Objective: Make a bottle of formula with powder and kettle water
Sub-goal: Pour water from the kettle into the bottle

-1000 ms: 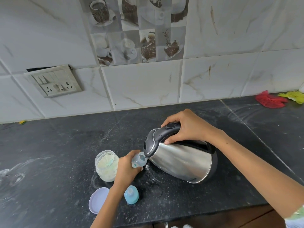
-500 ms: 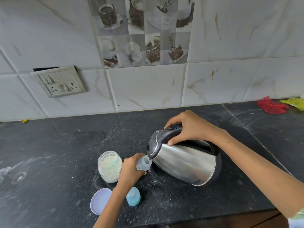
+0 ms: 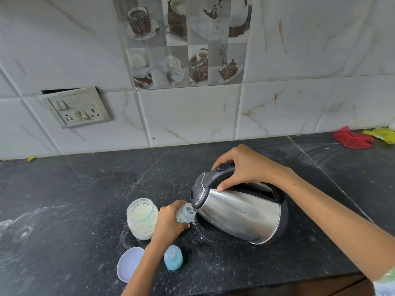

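My right hand (image 3: 245, 167) grips the black handle of a steel kettle (image 3: 239, 212), which is tilted left with its spout over the mouth of a small clear baby bottle (image 3: 186, 213). My left hand (image 3: 170, 223) holds that bottle upright on the black counter (image 3: 85, 189), fingers wrapped round its body. An open glass jar of white formula powder (image 3: 142, 218) stands just left of my left hand. The bottle's blue cap with teat (image 3: 173, 257) stands near the front edge, below my left wrist.
The jar's pale lilac lid (image 3: 128, 263) lies flat by the counter's front edge. White powder is scattered around the bottle. Red cloth (image 3: 350, 138) and yellow cloth (image 3: 382, 134) lie at the far right by the tiled wall. A switch and socket plate (image 3: 77, 107) sits on the wall.
The kettle stays tilted over the bottle with both hands holding as before. Only the camera has shifted slightly, so everything sits a little lower and to the right.
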